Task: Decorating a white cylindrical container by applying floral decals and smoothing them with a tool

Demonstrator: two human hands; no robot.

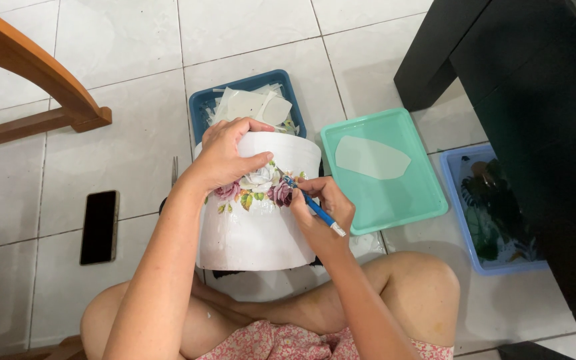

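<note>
A white bucket-shaped pot lies on its side on the floor before my crossed legs. A flower picture of pink, purple and white roses sits on its upper wall. My left hand presses down on the pot's top edge, thumb beside the flowers. My right hand grips a blue-handled brush like a pen. Its tip touches the right edge of the flower picture.
A dark blue tray of paper cut-outs lies behind the pot. A teal tray holds one pale cut-out, and a light blue tray holds leaf prints. Black phone at left, wooden chair leg upper left, black furniture at right.
</note>
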